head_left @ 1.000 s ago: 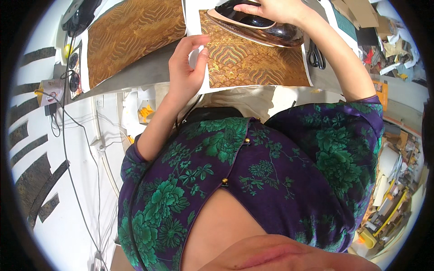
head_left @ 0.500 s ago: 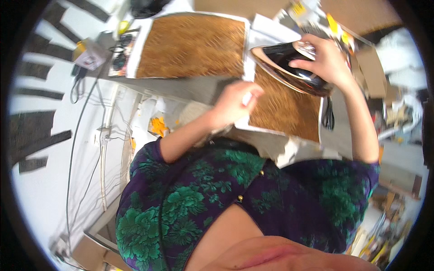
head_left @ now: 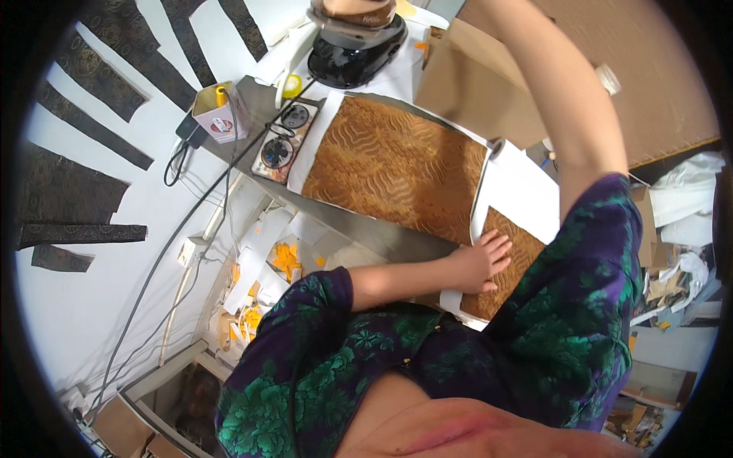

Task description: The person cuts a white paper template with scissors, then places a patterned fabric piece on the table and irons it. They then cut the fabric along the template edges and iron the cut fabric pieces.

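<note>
My left hand (head_left: 482, 262) lies with fingers spread on a brown-gold patterned sheet (head_left: 518, 246), partly hidden by my right sleeve. A second patterned sheet (head_left: 389, 168) with white edging lies on the grey table to its left. My right forearm stretches up past the top edge, so that hand is out of view. At the top, the iron (head_left: 353, 11) is cut off by the edge, above a glossy black base (head_left: 351, 57); whether my hand is on it is hidden.
Behind the sheets are a cardboard box (head_left: 466, 88) and a white roll (head_left: 523, 183). At left are two round dark fittings on a strip (head_left: 284, 137), a small box (head_left: 221, 122), tape (head_left: 292, 85) and cables. Paper scraps (head_left: 267, 282) lie below; dark pattern pieces hang on the wall.
The view has swung round. The iron has moved from the right sheet up to the black base, with my right arm reaching there. My left hand has lowered and spread out on the right sheet.
</note>
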`<act>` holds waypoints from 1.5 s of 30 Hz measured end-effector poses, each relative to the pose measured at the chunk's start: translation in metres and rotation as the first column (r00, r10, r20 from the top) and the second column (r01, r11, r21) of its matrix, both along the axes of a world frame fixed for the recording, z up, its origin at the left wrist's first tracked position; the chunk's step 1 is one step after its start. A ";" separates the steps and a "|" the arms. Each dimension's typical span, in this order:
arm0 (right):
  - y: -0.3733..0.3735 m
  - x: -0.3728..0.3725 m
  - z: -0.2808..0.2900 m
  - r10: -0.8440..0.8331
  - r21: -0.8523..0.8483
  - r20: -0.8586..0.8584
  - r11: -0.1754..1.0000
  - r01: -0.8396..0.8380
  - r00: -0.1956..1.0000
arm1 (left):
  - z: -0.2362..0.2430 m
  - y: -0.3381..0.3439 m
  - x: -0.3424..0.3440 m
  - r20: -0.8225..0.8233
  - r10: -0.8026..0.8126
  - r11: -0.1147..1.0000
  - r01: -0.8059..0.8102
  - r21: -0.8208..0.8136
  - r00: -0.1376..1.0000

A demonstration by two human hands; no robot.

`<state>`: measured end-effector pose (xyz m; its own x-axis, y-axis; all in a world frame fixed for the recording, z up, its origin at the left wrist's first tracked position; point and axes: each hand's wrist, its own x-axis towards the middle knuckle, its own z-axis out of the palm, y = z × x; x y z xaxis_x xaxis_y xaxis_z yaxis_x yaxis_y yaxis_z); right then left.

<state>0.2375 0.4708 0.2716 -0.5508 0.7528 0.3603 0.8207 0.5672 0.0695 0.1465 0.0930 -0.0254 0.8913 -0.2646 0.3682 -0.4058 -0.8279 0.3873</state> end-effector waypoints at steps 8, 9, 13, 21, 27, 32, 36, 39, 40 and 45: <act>0.100 0.078 -0.112 -0.055 -0.026 0.041 0.998 0.056 0.998 | -0.025 -0.023 0.002 0.261 0.135 0.957 -0.057 -0.286 0.956; 0.105 0.082 -0.116 -0.077 -0.057 0.045 0.995 0.080 0.996 | -0.026 -0.019 0.001 0.286 0.139 0.950 -0.046 -0.309 0.948; 0.116 0.113 -0.144 -0.076 0.141 -0.026 0.987 0.079 0.997 | 0.034 0.015 -0.021 -0.004 -0.065 0.920 0.059 -0.389 0.998; 0.117 0.102 -0.144 -0.251 0.135 0.170 0.964 0.230 0.953 | 0.055 0.023 -0.026 -0.148 -0.128 0.919 0.061 -0.389 0.981; 0.117 0.099 -0.139 -0.363 0.067 0.122 0.931 0.358 0.924 | 0.004 -0.010 -0.003 0.348 0.151 0.963 -0.059 -0.263 0.925; 0.102 0.065 -0.131 -0.290 0.067 0.134 0.957 0.283 0.948 | 0.025 0.007 -0.012 -0.229 -0.223 0.779 0.033 -0.626 0.948; 0.100 0.076 -0.136 -0.457 0.027 0.122 0.889 0.458 0.881 | -0.020 -0.027 0.002 0.119 -0.521 -0.105 0.075 -0.992 0.845; 0.078 0.108 -0.145 -0.480 0.010 0.008 0.878 0.479 0.877 | 0.001 -0.023 -0.008 0.148 -0.525 -0.050 0.143 -0.988 0.838; 0.060 0.133 -0.148 -0.488 0.015 -0.036 0.872 0.488 0.872 | 0.018 -0.019 -0.015 0.071 -0.524 0.155 0.177 -0.972 0.849; -0.082 0.060 -0.067 -0.275 0.160 -0.013 0.948 0.274 0.961 | -0.020 -0.020 0.000 0.094 0.070 0.915 -0.027 -0.403 0.993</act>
<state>0.2972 0.3891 0.2043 -0.3345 0.8087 0.4838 0.9421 0.3008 0.1486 0.1461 0.0731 -0.0453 0.8503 -0.0327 0.5253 -0.4249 -0.6317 0.6484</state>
